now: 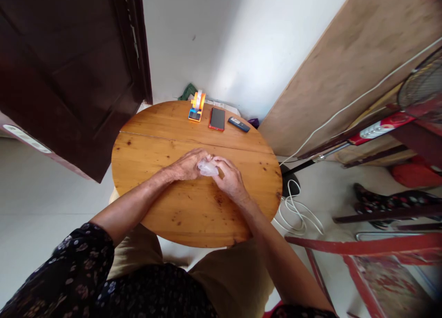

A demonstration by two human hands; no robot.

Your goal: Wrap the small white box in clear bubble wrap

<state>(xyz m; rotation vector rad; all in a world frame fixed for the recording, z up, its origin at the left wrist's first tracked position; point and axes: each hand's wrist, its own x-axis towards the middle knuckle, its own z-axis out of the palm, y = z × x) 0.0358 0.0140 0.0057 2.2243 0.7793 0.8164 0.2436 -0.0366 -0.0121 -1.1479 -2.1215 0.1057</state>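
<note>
Over the middle of a round wooden table (pixel 165 198), both my hands hold a small whitish, translucent bundle (pixel 209 169) that looks like crumpled thin plastic. My left hand (pixel 192 165) is closed on its left side. From the right, my right hand (pixel 230 177) pinches it between thumb and fingers. Parts of the bundle are hidden behind the fingers, and what it contains, if anything, I cannot make out.
At the table's far side stand an orange tape dispenser (pixel 197 106), a dark phone with a red edge (pixel 217 118) and a dark remote control (pixel 239 124). A white wall rises behind. Right of the table, a white cable (pixel 293 212) lies coiled near a red chair (pixel 345 246).
</note>
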